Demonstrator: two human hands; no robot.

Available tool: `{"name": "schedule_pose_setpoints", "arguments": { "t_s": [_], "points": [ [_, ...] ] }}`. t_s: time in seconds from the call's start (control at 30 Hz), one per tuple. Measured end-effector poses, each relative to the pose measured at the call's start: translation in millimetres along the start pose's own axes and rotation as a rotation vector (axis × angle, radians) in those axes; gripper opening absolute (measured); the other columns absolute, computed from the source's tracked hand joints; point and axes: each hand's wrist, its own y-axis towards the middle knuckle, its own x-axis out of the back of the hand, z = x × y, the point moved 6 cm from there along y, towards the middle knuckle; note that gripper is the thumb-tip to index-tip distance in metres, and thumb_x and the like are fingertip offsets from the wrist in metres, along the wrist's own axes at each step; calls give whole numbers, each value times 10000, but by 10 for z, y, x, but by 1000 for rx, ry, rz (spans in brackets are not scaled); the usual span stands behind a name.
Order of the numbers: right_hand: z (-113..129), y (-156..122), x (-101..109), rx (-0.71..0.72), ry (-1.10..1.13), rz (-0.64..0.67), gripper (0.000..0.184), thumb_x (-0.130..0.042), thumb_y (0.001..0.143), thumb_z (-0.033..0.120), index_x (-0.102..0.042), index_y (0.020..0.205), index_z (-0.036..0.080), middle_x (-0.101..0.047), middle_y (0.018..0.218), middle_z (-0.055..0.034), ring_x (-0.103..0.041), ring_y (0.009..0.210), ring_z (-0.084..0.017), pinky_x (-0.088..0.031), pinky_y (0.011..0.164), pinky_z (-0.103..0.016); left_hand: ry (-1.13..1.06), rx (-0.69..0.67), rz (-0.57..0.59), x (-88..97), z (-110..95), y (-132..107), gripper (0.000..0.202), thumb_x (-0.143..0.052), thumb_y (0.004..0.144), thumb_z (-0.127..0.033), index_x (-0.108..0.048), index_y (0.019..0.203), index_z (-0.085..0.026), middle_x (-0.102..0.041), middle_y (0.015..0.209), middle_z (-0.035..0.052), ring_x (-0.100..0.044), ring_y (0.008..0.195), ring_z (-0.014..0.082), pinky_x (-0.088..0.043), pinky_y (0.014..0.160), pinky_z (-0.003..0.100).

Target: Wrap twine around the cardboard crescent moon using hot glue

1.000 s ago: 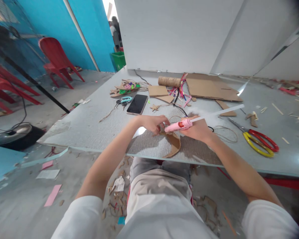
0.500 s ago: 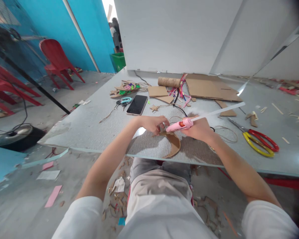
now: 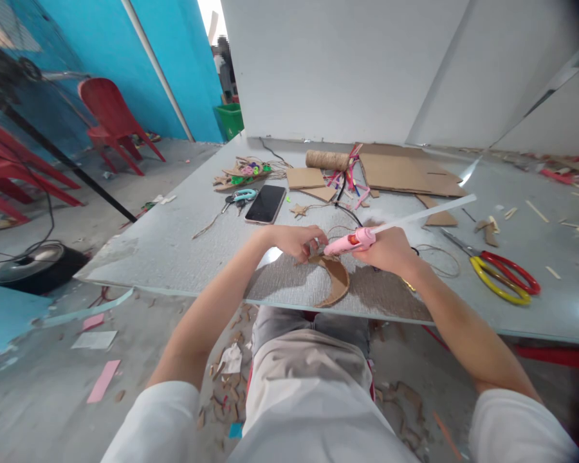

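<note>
My right hand (image 3: 388, 249) is wrapped round a pink hot glue gun (image 3: 350, 242), and a long clear glue stick (image 3: 429, 213) juts from its back end. The nozzle points left, just above the upper tip of a crescent-shaped cardboard piece (image 3: 338, 281) lying by the table's front edge. My left hand (image 3: 302, 242) has its fingers curled at that same tip, apparently pinching it; the fingers partly cover the contact. Thin twine loops behind the nozzle.
Beyond my hands lie a phone (image 3: 266, 204), small teal-handled snips (image 3: 244, 195), a cardboard star (image 3: 298, 210), a twine spool (image 3: 327, 159) and cardboard sheets (image 3: 410, 168). Scissors (image 3: 504, 276) with red and yellow handles rest at the right. A black cord (image 3: 350, 213) runs toward the glue gun.
The glue gun and my right hand have shifted very slightly to the right. My left hand and the cardboard crescent stay nearly where they were.
</note>
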Motion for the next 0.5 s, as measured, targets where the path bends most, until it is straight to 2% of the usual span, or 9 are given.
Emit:
{"name": "schedule_pose_setpoints", "arguments": {
  "t_s": [0.13, 0.33, 0.5],
  "points": [
    [-23, -2, -8, -17, -38, 24, 162, -573, 706, 343, -599, 635, 200, -624, 610, -27, -544, 589, -166, -260, 520, -265, -16, 2, 2, -6, 13, 2, 582, -593, 620, -137, -422, 1175, -179, -506, 1137, 81, -595, 897, 165, -507, 661, 222],
    [-54, 4, -10, 0, -89, -21, 215, -571, 735, 390, -610, 630, 206, -618, 587, -33, -517, 553, -156, -236, 501, -265, -13, 3, 2, -4, -30, -14, 590, -569, 606, -136, -418, 1174, -188, -520, 1108, 66, -598, 856, 151, -499, 653, 222],
    [-61, -7, 23, -25, -118, 8, 214, -556, 738, 392, -631, 668, 204, -640, 627, -45, -534, 570, -165, -252, 506, -266, -25, 42, 24, -3, -74, -29, 593, -537, 591, -138, -405, 1168, -177, -531, 984, 40, -595, 808, 163, -488, 614, 241]
  ]
}}
